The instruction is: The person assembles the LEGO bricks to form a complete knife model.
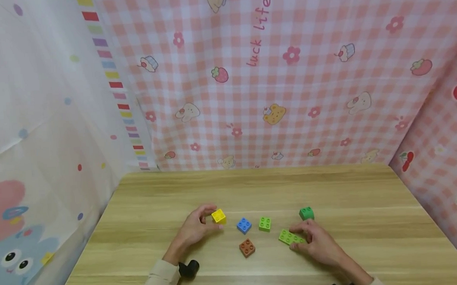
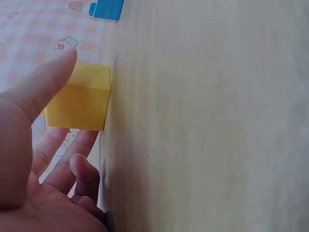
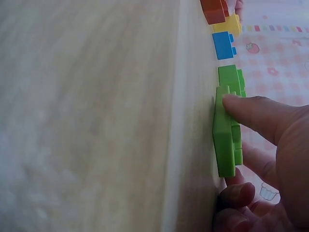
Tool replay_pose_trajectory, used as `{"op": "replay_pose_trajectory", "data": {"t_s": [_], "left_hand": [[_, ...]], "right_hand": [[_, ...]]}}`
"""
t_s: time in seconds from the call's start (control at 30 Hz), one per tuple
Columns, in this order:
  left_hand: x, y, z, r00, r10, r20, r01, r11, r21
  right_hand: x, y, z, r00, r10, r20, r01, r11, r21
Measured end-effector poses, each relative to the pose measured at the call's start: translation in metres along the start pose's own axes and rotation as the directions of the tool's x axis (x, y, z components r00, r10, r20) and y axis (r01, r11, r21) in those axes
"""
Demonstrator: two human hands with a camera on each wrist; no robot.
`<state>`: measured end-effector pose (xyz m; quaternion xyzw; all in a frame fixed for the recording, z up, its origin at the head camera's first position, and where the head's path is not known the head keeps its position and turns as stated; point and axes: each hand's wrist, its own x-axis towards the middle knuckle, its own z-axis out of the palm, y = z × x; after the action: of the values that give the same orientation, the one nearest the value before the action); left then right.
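Left hand [image 1: 196,229] pinches the yellow brick [image 1: 218,215] between thumb and fingers; brick sits on the table [image 1: 147,215], left end of the cluster. Right hand [image 1: 319,243] pinches the flat lime plate [image 1: 289,237] (thumb on top, fingers curled at its edge), plate lying on the wood. Between them: blue brick [image 1: 244,225], lime brick [image 1: 265,223], brown brick [image 1: 247,247]. Dark green brick [image 1: 306,213] just beyond the right hand.

Two bare hands, left hand [image 1: 194,230], right hand [image 1: 319,243], long cream sleeves [image 1: 158,284] ending at the wrists, a small black camera unit [image 1: 189,268] strapped under each wrist, no rings visible
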<state>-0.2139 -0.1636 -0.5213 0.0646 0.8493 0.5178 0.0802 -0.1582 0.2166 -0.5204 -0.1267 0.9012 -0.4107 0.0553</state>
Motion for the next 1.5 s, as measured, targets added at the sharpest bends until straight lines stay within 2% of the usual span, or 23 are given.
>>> {"op": "replay_pose_trajectory", "data": {"t_s": [0.37, 0.47, 0.6, 0.77, 0.87, 1.0, 1.1, 1.23, 1.5], "left_hand": [[-0.003, 0.0, 0.001, 0.999, 0.034, -0.024, -0.034, 0.999, 0.014], [-0.003, -0.001, 0.001, 0.999, 0.038, -0.023, -0.038, 0.999, 0.014], [-0.002, -0.002, 0.0, 0.999, 0.036, -0.016, -0.036, 0.999, 0.008], [-0.002, -0.003, -0.001, 1.0, 0.028, -0.007, -0.028, 1.0, -0.001], [-0.003, -0.004, -0.002, 1.0, 0.023, -0.002, -0.023, 1.0, -0.007], [-0.003, -0.005, -0.002, 1.0, 0.019, 0.004, -0.019, 1.0, -0.016], [-0.003, -0.005, -0.002, 1.0, 0.013, 0.003, -0.013, 1.0, -0.016], [-0.003, -0.005, -0.002, 1.0, 0.01, -0.003, -0.01, 1.0, -0.011], [-0.003, -0.002, -0.003, 0.999, 0.03, 0.014, -0.03, 0.999, -0.026]], "right_hand": [[0.001, -0.006, 0.004, 0.998, 0.046, -0.045, -0.049, 0.997, -0.06], [0.001, -0.008, 0.004, 0.998, 0.032, -0.05, -0.035, 0.997, -0.067], [0.001, -0.011, 0.001, 0.999, -0.007, -0.031, 0.005, 0.999, -0.047], [0.005, -0.016, -0.003, 1.0, -0.013, 0.016, 0.013, 1.0, -0.019], [0.01, -0.021, -0.006, 0.999, -0.029, 0.026, 0.029, 0.999, -0.016], [0.02, -0.032, -0.012, 0.995, -0.097, 0.007, 0.097, 0.995, -0.004], [0.028, -0.04, -0.017, 0.986, -0.169, -0.013, 0.169, 0.986, -0.016], [0.042, -0.05, -0.023, 0.974, -0.221, -0.037, 0.22, 0.975, -0.041], [0.07, -0.071, -0.024, 0.977, -0.207, -0.051, 0.205, 0.978, -0.043]]}}
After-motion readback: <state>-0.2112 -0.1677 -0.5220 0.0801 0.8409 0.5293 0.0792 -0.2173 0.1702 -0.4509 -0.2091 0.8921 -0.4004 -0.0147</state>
